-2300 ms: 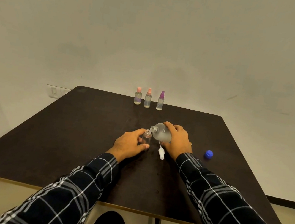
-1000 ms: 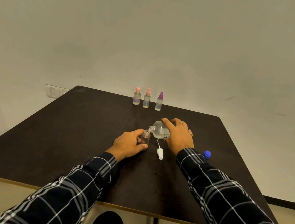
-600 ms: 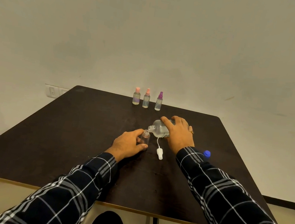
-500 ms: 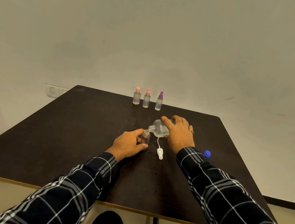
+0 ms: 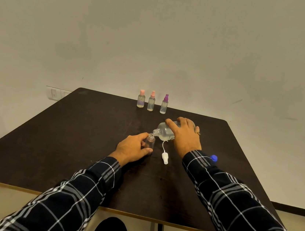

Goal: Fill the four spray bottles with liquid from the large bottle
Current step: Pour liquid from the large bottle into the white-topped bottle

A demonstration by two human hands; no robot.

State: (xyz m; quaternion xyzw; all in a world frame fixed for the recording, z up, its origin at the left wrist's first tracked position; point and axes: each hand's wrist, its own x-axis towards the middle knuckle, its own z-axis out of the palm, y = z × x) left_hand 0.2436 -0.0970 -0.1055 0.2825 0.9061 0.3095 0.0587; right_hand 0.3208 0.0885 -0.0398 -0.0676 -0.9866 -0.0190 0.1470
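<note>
The large bottle point(image 5: 165, 132) lies tipped in your right hand point(image 5: 185, 136), neck over the small bottle point(image 5: 150, 142). Your left hand point(image 5: 133, 148) grips that one upright.

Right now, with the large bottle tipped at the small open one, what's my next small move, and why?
Probably tip the large bottle a little further with the right hand: its neck sits at the open mouth of the small bottle, which the left hand grips upright. I cannot read the fill level. The white spray head lies beside it, to refit later.
</note>
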